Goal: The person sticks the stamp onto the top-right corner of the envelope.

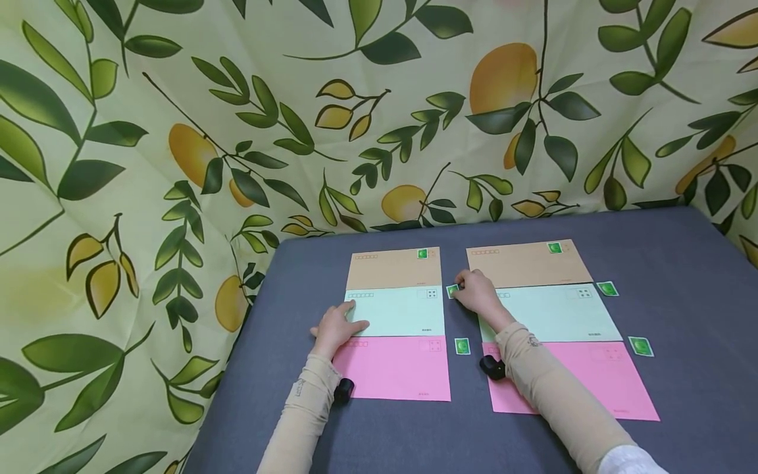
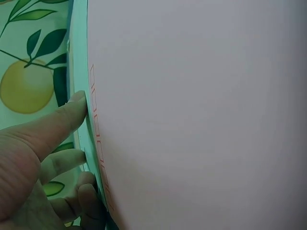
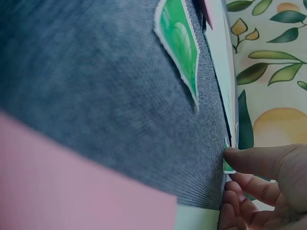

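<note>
My right hand (image 1: 478, 293) pinches a small green stamp (image 1: 452, 291) by its edge between thumb and forefinger, in the gap between two columns of envelopes. The right wrist view shows the thumb laid over the stamp (image 3: 228, 160). My left hand (image 1: 336, 327) rests with thumb and fingers spread on the left edge of the left mint envelope (image 1: 393, 313). Below that lies a pink envelope (image 1: 397, 368), and above it a tan envelope (image 1: 391, 270) with a green stamp (image 1: 422, 253) in its upper right corner.
The right column has a tan envelope (image 1: 521, 266) bearing a stamp (image 1: 555, 247), a mint envelope (image 1: 556, 313) and a pink envelope (image 1: 592, 375), partly under my right forearm. Loose stamps lie on the dark cloth: one between the columns (image 1: 462, 346), two at right (image 1: 606, 289). Leaf-patterned fabric hangs behind.
</note>
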{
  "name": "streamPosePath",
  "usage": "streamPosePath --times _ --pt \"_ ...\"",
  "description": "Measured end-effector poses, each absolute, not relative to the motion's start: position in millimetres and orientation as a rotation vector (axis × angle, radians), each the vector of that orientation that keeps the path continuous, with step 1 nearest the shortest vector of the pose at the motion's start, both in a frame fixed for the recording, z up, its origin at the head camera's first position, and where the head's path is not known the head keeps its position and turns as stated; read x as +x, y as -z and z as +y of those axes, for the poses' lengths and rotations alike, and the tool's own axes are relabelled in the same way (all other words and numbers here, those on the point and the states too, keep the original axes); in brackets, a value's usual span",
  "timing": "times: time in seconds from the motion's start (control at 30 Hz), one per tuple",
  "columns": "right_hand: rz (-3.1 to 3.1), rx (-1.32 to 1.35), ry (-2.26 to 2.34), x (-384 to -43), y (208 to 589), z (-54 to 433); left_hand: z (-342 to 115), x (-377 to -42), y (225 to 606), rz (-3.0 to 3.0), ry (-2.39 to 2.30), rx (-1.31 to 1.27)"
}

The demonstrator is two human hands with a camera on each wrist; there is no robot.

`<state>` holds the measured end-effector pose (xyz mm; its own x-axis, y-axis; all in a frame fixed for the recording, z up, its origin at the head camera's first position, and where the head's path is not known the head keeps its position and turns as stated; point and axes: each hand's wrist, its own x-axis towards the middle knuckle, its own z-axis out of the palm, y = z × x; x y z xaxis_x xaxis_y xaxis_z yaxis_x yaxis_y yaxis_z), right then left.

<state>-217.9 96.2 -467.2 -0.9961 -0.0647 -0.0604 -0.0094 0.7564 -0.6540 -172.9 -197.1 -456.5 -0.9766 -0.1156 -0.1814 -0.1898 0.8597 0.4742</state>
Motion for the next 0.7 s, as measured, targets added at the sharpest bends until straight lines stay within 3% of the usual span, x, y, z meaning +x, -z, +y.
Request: streamPosePath --times 0.7 --pt "2.869 -0.092 1.101 -218.3 466.3 99.0 -198.0 -172.5 454.5 2.869 -0.738 -0.231"
